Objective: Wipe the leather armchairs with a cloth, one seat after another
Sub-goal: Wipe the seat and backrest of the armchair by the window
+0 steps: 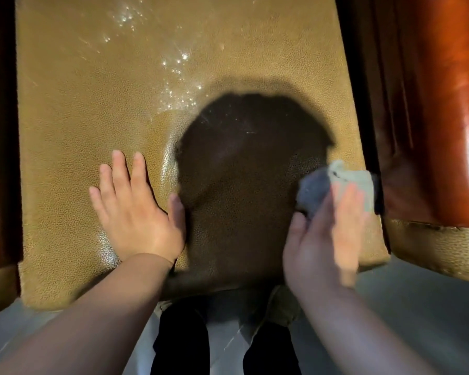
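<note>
Tan pebbled leather fills nearly the whole view: the seat cushion [98, 109] of an armchair, squarish with a rounded front edge, its grain fine and slightly glossy. Toward the back, scattered glints and pale streaks look like damp patches or droplets on the hide. A dark shadow of the person's head falls across the middle. Glossy reddish-brown leather, smooth and tightly stretched, forms the armrest [450, 125] on the right side, and a darker wall of the same kind rises on the left. Pale grey floor [417, 299] shows below the cushion's front edge.

The left hand [136, 212] lies flat on the cushion, fingers straight and spread, holding nothing and apparently bracing. The right hand [328, 234], blurred, grips a grey-and-pale-green cloth [336, 185] bunched at its fingertips, near the cushion's right edge just beside the armrest; whether the cloth touches the leather cannot be told.

The cloth looks soft, light and limp, so it probably works best wadded into the palm, with the fingers pressing through it. The leather seems firm yet yielding, likely slick where wet, so moderate pressure and overlapping passes should suit it
</note>
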Motion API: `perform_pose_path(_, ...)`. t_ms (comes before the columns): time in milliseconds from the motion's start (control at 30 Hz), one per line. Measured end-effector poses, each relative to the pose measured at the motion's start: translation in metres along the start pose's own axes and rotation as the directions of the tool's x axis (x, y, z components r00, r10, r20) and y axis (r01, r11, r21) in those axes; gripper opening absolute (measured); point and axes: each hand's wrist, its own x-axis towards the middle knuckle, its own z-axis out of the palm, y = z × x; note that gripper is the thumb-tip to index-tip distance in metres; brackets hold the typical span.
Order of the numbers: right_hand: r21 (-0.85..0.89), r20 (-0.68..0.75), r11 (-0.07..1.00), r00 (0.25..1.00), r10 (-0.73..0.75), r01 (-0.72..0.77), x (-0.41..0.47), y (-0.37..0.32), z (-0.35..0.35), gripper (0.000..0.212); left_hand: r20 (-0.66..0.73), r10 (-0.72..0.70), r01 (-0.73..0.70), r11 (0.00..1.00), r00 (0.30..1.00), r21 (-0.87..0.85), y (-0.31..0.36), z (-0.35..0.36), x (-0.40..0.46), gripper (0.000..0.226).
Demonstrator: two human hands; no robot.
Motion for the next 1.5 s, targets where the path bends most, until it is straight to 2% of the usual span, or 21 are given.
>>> perform_pose_path(133, -0.070, 0.153, 0.923, 0.918, -0.366, 0.379, 0.011, -0.037, 0.003, 0.073, -0.017, -0.001, 0.001, 1.000, 1.000, -0.002, 0.000, 0.002, -0.001, 0.082)
perform_pose_path(167, -0.045, 0.133, 0.924, 0.919, -0.371, 0.380, 0.016, -0.028, 0.002, 0.072, -0.020, 0.003, -0.003, 1.000, 1.000, -0.005, 0.000, 0.003, -0.001, 0.082)
perform_pose_path(300, -0.110, 0.011, 0.992, 0.998, 0.069, -0.067, 0.018, 0.021, -0.015, 0.075, 0.000, -0.022, 0.022, 1.000, 1.000, 0.007, -0.001, 0.002, 0.000, 0.084)
perform_pose_path(367, -0.149, -0.030, 0.980, 0.991, 0.133, -0.136, 0.020, 0.012, -0.016, 0.078, 0.006, -0.025, 0.025, 1.000, 1.000, 0.014, -0.001, 0.003, 0.001, 0.084)
perform_pose_path(467, -0.041, -0.020, 0.990, 0.991, 0.131, -0.132, 0.051, -0.032, -0.001, 0.081, 0.012, -0.032, 0.031, 0.999, 0.999, 0.021, -0.002, 0.003, 0.001, 0.085)
perform_pose_path(567, -0.093, 0.079, 0.985, 0.988, -0.136, 0.143, 0.075, -0.076, 0.013, 0.079, 0.028, -0.035, 0.034, 0.999, 0.999, 0.031, 0.000, 0.002, 0.001, 0.085)
perform_pose_path(700, -0.122, 0.211, 0.840, 0.841, -0.499, 0.529, 0.061, -0.103, 0.015, 0.076, 0.029, -0.033, 0.032, 0.999, 0.999, 0.039, 0.001, -0.001, 0.001, 0.087)
perform_pose_path(767, -0.114, 0.229, 0.804, 0.803, -0.550, 0.583, 0.065, -0.085, 0.012, 0.073, 0.037, -0.031, 0.030, 0.999, 0.999, 0.042, 0.001, -0.002, 0.001, 0.088)
perform_pose_path(833, -0.102, 0.141, 0.897, 0.898, -0.416, 0.431, 0.101, -0.061, 0.015, 0.071, 0.029, -0.032, 0.031, 0.999, 0.999, 0.035, 0.001, -0.001, 0.001, 0.089)
perform_pose_path(900, -0.162, 0.045, 0.981, 0.994, -0.100, 0.106, 0.153, -0.041, 0.020, 0.072, 0.028, -0.036, 0.035, 0.999, 0.999, 0.030, 0.001, 0.000, 0.001, 0.090)
perform_pose_path(967, -0.200, 0.022, 0.971, 0.991, 0.134, -0.127, 0.181, -0.048, 0.018, 0.079, 0.027, -0.035, 0.035, 0.999, 0.999, 0.014, -0.001, 0.001, 0.001, 0.090)
perform_pose_path(1000, -0.190, 0.037, 0.974, 0.990, 0.136, -0.126, 0.178, -0.061, 0.021, 0.083, 0.024, -0.034, 0.034, 0.999, 0.999, 0.009, -0.001, 0.001, 0.002, 0.090)
perform_pose_path(1033, -0.171, 0.071, 0.984, 0.995, 0.070, -0.057, 0.164, -0.080, 0.021, 0.081, 0.025, -0.034, 0.034, 0.999, 0.999, 0.004, -0.001, 0.001, 0.002, 0.090)
perform_pose_path(1100, -0.148, 0.191, 0.948, 0.949, -0.250, 0.280, 0.118, -0.112, 0.020, 0.070, 0.032, -0.040, 0.041, 0.999, 0.999, -0.007, 0.000, 0.000, 0.002, 0.090)
perform_pose_path(1167, -0.115, 0.270, 0.769, 0.764, -0.585, 0.629, 0.077, -0.119, 0.016, 0.068, 0.038, -0.044, 0.044, 0.999, 0.998, -0.005, 0.001, -0.001, 0.002, 0.090)
perform_pose_path(1200, -0.102, 0.285, 0.697, 0.692, -0.664, 0.710, 0.075, -0.114, 0.012, 0.068, 0.039, -0.045, 0.045, 0.999, 0.998, -0.009, 0.001, -0.001, 0.002, 0.090)
perform_pose_path(1233, -0.088, 0.301, 0.684, 0.674, -0.674, 0.724, 0.085, -0.105, 0.009, 0.068, 0.039, -0.047, 0.048, 0.999, 0.998, -0.017, 0.001, 0.000, 0.002, 0.089)
perform_pose_path(1300, -0.162, 0.259, 0.764, 0.774, -0.577, 0.624, 0.112, -0.085, 0.008, 0.069, 0.037, -0.048, 0.049, 0.998, 0.998, -0.032, -0.001, 0.000, 0.000, 0.089)
perform_pose_path(1400, -0.174, 0.156, 0.957, 0.966, -0.204, 0.231, 0.150, -0.083, 0.005, 0.072, 0.034, -0.040, 0.040, 0.999, 0.999, -0.021, -0.002, 0.003, 0.001, 0.089)
perform_pose_path(1467, -0.158, 0.170, 0.984, 0.984, -0.052, 0.079, 0.148, -0.117, 0.006, 0.069, 0.028, -0.031, 0.032, 0.999, 0.999, -0.032, -0.003, 0.005, 0.000, 0.089)
perform_pose_path(1500, -0.162, 0.199, 0.976, 0.974, -0.111, 0.145, 0.137, -0.135, 0.009, 0.067, 0.021, -0.030, 0.031, 0.999, 0.999, -0.043, -0.003, 0.006, 0.000, 0.089)
